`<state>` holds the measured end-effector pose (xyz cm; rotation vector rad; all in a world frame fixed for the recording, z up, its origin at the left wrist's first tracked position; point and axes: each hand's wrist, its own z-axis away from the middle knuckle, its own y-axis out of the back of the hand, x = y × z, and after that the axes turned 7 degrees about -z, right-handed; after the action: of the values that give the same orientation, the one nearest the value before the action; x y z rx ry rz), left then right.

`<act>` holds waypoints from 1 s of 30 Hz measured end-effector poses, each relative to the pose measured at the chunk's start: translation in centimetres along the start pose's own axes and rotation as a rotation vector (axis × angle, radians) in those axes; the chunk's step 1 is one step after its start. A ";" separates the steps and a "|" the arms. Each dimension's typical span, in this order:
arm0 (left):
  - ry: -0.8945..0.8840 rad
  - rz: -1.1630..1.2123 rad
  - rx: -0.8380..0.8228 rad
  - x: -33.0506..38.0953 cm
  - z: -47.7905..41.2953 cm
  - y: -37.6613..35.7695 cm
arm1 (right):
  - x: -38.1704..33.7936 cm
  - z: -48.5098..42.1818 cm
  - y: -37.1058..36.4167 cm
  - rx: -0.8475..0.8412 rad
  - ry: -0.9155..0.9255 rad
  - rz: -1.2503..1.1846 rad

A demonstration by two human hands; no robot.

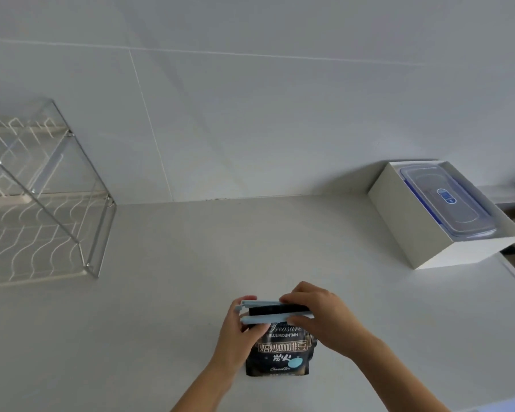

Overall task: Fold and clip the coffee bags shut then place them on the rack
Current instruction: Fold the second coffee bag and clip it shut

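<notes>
Upright, black coffee bag (pixel 280 353), left grip (pixel 238 334), right grip (pixel 323 318) clamped on pale-blue clip (pixel 262 302) atop.

This is looking like a home kitchen. A white countertop (pixel 309 248) is running along a wall (pixel 250 114) of large pale tiles. At the left, a dish rack (pixel 42 203) with wavy wire shelves and clear side panels is standing on it. At the right, an open white box (pixel 405 221) is holding a plastic food container (pixel 446 200) with blue edges. A coffee bag (pixel 283 352) with a pale blue clip (pixel 265 319) is standing near the front.
</notes>
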<state>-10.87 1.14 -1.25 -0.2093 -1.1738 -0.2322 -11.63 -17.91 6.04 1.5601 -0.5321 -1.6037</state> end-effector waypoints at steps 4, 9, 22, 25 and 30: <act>-0.032 0.004 0.059 -0.3 -0.2 0.0 | -1.6 -2.0 0.1 -0.079 0.045 0.177; -0.065 0.030 0.056 -0.4 -0.6 -0.1 | -3.0 -4.1 -1.0 -0.187 0.149 0.271; -0.102 0.009 -0.044 -0.2 -0.8 0.8 | -1.4 -4.5 -3.3 -0.084 0.147 0.247; -0.110 0.006 -0.010 -0.3 -0.5 0.7 | -1.5 -4.3 -3.3 -0.083 0.162 0.258; -0.104 -0.048 0.203 -0.2 0.0 2.1 | -1.8 -4.4 -3.3 -0.077 0.165 0.259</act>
<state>-10.30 3.19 -1.50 -0.0153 -1.2981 -0.1437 -8.39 -13.55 3.90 1.4841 -0.5515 -1.2742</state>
